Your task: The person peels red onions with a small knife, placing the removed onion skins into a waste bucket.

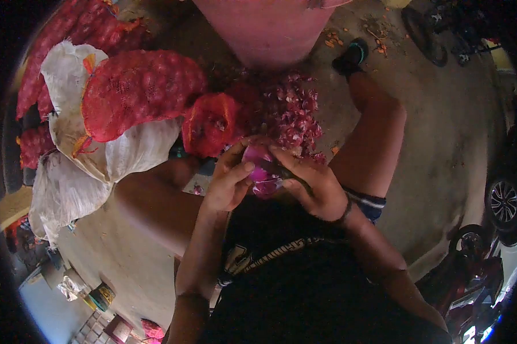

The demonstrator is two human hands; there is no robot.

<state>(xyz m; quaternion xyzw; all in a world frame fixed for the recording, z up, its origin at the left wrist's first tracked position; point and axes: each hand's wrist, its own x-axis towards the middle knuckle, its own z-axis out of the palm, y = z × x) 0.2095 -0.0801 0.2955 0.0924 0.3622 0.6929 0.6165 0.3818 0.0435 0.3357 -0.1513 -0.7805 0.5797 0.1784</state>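
Between my two hands, in front of my chest, is a purple-red onion [260, 166] with shiny skin. My left hand [231, 182] grips its left side, thumb laid across the front. Curled round its right side, my right hand [314, 186] also has a dark, thin object [290, 175] along the fingers, perhaps a knife; its shape is partly hidden. Just beyond my hands, a heap of onion skins and onions [295, 114] lies on the floor. An open red mesh bag [211, 123] stands at the left of that heap.
A full red mesh sack of onions [146, 89] rests on white sacks [69, 195] at the left. A large pink tub [270, 28] stands ahead. My bare legs are bent on both sides. Motorcycles [473, 264] and a wheel [504, 200] are at the far right.
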